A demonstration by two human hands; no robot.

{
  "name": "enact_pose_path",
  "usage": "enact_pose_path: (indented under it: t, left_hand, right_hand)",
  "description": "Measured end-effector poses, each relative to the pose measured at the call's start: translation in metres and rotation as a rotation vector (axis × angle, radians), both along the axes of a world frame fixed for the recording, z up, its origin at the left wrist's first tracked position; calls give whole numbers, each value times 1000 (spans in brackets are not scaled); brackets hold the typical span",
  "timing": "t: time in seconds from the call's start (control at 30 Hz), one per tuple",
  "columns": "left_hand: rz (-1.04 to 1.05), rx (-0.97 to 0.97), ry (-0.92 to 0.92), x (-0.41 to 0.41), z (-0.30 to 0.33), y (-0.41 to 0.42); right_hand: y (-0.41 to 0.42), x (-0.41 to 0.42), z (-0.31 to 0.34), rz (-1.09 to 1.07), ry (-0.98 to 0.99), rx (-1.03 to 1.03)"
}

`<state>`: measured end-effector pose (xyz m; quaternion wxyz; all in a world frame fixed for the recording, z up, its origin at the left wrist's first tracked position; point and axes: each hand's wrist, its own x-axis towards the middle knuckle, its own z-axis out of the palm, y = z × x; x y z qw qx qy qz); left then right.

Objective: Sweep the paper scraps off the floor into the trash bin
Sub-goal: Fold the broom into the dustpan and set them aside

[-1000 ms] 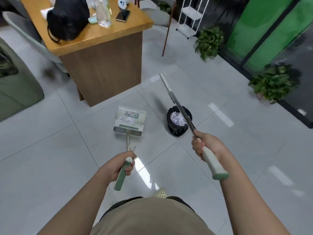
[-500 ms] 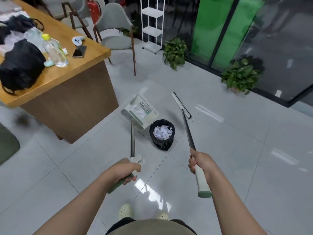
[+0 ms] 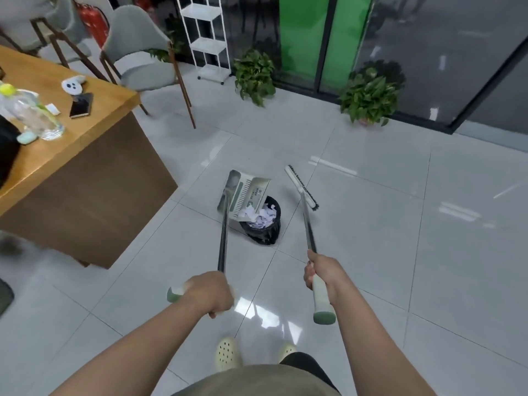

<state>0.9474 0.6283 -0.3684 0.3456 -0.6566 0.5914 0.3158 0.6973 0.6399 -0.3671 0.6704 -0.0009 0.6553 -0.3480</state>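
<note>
Over the trash bin [image 3: 264,232], the left hand [image 3: 210,292] grips the tilted dustpan [image 3: 245,192] handle, spilling paper scraps [image 3: 261,215]; the right hand [image 3: 323,271] grips the broom [image 3: 307,221].

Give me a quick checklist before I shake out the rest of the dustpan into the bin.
1. Left hand grips the dustpan handle: ok.
2. Dustpan lip tilted over the trash bin: ok.
3. Paper scraps landing inside the bin: ok.
4. Right hand holds the broom beside the bin, not over its opening: ok.
5. Dustpan fully emptied: cannot tell.
6. Bin has room left: cannot tell, scraps sit near the rim.
</note>
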Motion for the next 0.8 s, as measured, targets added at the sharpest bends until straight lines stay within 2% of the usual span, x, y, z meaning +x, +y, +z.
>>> enact_pose_path:
  t: [0.17, 0.4, 0.67, 0.8]
  left_hand:
    - [-298, -119, -207, -3, -4, 2]
    - [-542, -223, -411, 14, -18, -1]
    - [-549, -258, -520, 48, -14, -5]
    - [-444, -245, -456, 53, -8, 1]
  right_hand:
    - [8, 1, -8, -2, 11, 16]
    - [22, 3, -17, -5, 0, 35]
    - [23, 5, -18, -47, -45, 51]
    - [17, 10, -14, -28, -40, 43]
